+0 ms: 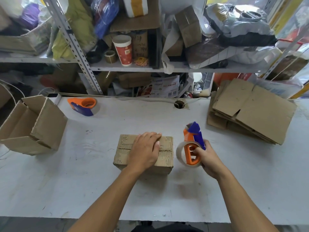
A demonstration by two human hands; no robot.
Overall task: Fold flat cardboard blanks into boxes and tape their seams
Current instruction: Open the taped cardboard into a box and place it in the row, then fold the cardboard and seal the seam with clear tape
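Cardboard box (pixel 143 153) sits folded at the middle of the worktop (pixel 100 190), just in front of you, its two top flaps meeting in a seam that shows no tape as far as I can tell. Your biggest risk is the flaps springing up or drifting apart: your left hand (pixel 144 150) lies flat with straight fingers over the seam, holding nothing, and if you lift it before the tape bites, the gap could open and the strip would land crooked. Next, that same hand covers much of the seam, so a run from the right could stop short at your fingers or stick to them. Your right hand (pixel 206 158) has its grip wrapped around the orange tape dispenser (pixel 192 148), held just beside the box's right edge and clear of it; start too far in and the end won't wrap down the side. Smaller still, the light box may slide as you pull.
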